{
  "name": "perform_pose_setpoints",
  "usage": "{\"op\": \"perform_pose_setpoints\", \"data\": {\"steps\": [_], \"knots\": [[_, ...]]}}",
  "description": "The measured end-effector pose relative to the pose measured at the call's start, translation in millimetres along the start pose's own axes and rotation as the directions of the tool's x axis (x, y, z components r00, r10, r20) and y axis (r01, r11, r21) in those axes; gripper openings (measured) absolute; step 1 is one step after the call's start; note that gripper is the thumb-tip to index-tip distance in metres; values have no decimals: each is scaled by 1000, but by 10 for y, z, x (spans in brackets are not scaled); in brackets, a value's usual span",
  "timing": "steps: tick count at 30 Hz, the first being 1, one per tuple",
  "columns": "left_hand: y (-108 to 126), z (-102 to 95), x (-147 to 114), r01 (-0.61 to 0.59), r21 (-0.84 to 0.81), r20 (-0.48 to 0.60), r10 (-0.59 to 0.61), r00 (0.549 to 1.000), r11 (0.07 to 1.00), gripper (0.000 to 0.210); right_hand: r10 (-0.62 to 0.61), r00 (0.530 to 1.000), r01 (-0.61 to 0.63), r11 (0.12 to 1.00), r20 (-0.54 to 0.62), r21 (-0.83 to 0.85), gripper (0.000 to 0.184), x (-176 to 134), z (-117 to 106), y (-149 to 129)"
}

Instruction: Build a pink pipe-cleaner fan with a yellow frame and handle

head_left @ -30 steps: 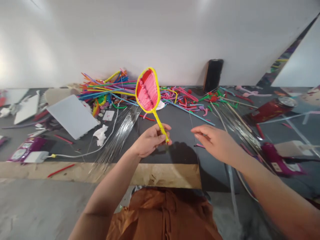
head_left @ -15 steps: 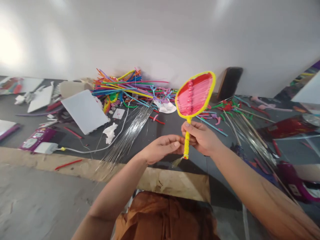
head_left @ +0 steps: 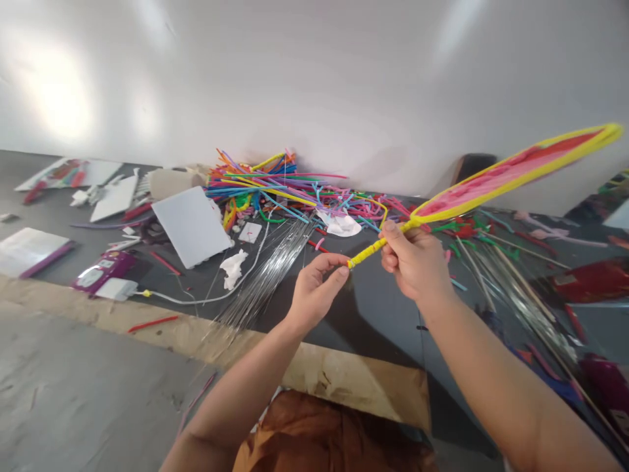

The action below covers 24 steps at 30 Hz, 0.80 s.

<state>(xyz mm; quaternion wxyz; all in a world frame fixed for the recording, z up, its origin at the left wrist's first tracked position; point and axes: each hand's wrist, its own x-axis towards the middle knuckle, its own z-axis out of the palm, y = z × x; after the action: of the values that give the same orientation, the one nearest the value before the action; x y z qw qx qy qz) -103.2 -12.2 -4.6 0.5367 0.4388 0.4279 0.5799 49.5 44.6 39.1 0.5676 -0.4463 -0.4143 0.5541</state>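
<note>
A hand fan [head_left: 514, 174] made of pipe cleaners, with a yellow rim, a pink and red face and a yellow wrapped handle, is held above the table. It is tilted so its face shows nearly edge-on, the head pointing up to the right. My right hand [head_left: 417, 262] is closed round the upper handle, thumb on top. With thumb and fingertips, my left hand [head_left: 314, 292] pinches the handle's lower end. The tassel seen earlier at that end is hidden or too blurred to make out.
Behind lies a heap of coloured pipe cleaners [head_left: 260, 183]. Thin metal wires [head_left: 280, 262] fan out left of my hands. A white board [head_left: 191, 226], crumpled tissue [head_left: 233, 267], a purple power strip [head_left: 105, 270] and a dark phone [head_left: 472, 167] are around them.
The fan has swung from nearly upright to slanting right, turning almost edge-on. My left hand has shifted to pinch the handle's end. The view has moved slightly left.
</note>
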Motion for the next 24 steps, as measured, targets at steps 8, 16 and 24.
{"op": "perform_pose_setpoints", "data": {"steps": [8,16,24], "knots": [[-16,-58,42,-63,9,-152,64,986,998,22,-26,997,32,995,-68,91,42,-10,278,120],[89,-54,-2,-341,214,100,327,940,915,7,64,987,-101,962,150,254,44,-152,103,241],[231,-63,-50,-578,567,288,516,807,588,5,-40,988,6,976,152,218,43,-155,-26,245]]}}
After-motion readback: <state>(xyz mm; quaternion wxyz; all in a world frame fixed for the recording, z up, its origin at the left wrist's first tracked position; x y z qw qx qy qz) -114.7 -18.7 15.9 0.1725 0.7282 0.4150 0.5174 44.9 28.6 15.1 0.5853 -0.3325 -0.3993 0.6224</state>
